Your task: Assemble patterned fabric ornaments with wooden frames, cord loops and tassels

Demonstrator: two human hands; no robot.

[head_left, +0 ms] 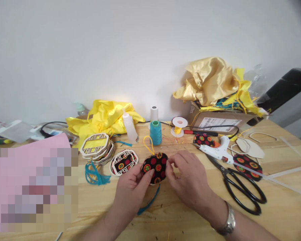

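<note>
A round black fabric-covered pendant (158, 167) with red and yellow flower motifs is held above the table in the middle. My left hand (132, 187) grips its left side, thumb on the front and fingers behind. At its right rim, the thumb and index finger of my right hand (189, 175) are pinched together; anything small between them is hidden. From the pendant's top rises a yellow cord loop (148, 144), and a blue tassel (149, 202) hangs below. Left of it lies a pale cut-out lattice frame (126, 160) over similar fabric.
Stacked lattice frames (95, 144) with blue tassels (96, 174) lie left. Behind stand a teal thread cone (155, 133), a glue bottle (129, 127) and a yellow cord spool (178, 127). To the right are a glue gun (219, 149), black scissors (243, 189) and a fabric-filled box (218, 120).
</note>
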